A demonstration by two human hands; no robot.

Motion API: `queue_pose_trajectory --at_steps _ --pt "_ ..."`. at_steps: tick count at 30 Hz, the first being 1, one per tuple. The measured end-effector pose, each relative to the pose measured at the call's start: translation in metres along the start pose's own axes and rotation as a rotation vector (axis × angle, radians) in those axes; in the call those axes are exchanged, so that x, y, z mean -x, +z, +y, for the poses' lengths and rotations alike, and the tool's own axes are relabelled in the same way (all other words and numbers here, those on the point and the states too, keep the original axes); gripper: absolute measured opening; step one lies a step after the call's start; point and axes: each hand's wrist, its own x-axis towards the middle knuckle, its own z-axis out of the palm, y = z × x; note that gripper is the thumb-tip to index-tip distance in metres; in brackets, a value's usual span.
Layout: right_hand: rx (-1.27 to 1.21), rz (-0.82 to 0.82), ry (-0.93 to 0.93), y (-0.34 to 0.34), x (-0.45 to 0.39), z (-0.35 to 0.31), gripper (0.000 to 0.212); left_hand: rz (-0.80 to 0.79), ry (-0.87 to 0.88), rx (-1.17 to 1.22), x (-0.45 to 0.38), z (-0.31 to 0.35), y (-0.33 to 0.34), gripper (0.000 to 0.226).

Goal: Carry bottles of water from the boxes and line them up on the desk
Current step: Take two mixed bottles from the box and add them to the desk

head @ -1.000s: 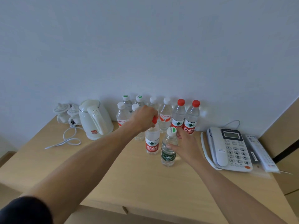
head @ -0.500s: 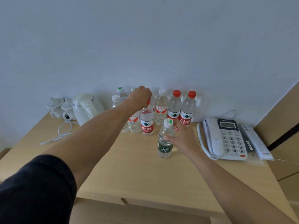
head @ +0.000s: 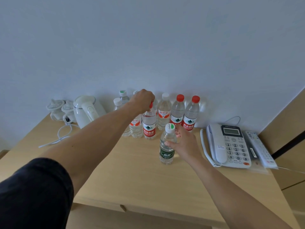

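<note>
Moved: both bottles in hand stand a little nearer the wall than half a second ago, the red-label one now close against the row.
Left hand (head: 143, 101): curled over the cap of the red-label bottle (head: 149, 125), gripping it from above; arm stretched across the worktop (head: 115, 171).
Right hand (head: 184, 142): fingers and thumb wrapped round the shoulder of the green-label bottle (head: 167, 146), holding it upright on the worktop.
Red-label bottle: upright, base on the worktop, just in front of the back row, touching or nearly touching its neighbours.
Green-label bottle: white cap with a green mark, standing alone in front of the row, near the red-label bottle but apart from it.
Back row (head: 177, 113): bottles upright along the wall, two with red caps at the right end, white-capped ones to the left, some partly hidden behind the left arm.
Kettle (head: 87, 110): white, left of the bottles, its cord (head: 61, 134) looped on the worktop.
Cups (head: 61, 108): two lidded white ones, beside the kettle at the wall.
Phone (head: 229, 146): white desk set right of the bottles, handset in its cradle.
Remote (head: 260, 149): white, lying just right of the phone.
</note>
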Motion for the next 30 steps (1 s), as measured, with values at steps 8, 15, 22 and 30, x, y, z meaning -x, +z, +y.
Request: queue_pose_trajectory --at_steps 8,15,22,30 --pt "0.001 -0.004 -0.016 0.000 0.000 0.001 0.060 0.105 0.092 -0.169 0.010 -0.008 0.003 0.052" --pt "-0.018 0.011 -0.026 0.000 -0.009 0.001 0.049 0.030 0.052 -0.093 0.037 -0.021 0.006 0.067" --pt "-0.009 0.026 0.001 0.001 -0.052 -0.008 0.044 -0.005 0.022 -0.061 0.050 -0.024 0.015 0.078" --pt "0.017 0.071 0.000 0.015 -0.097 -0.016 0.037 -0.016 0.018 -0.048 0.050 -0.020 0.019 0.076"
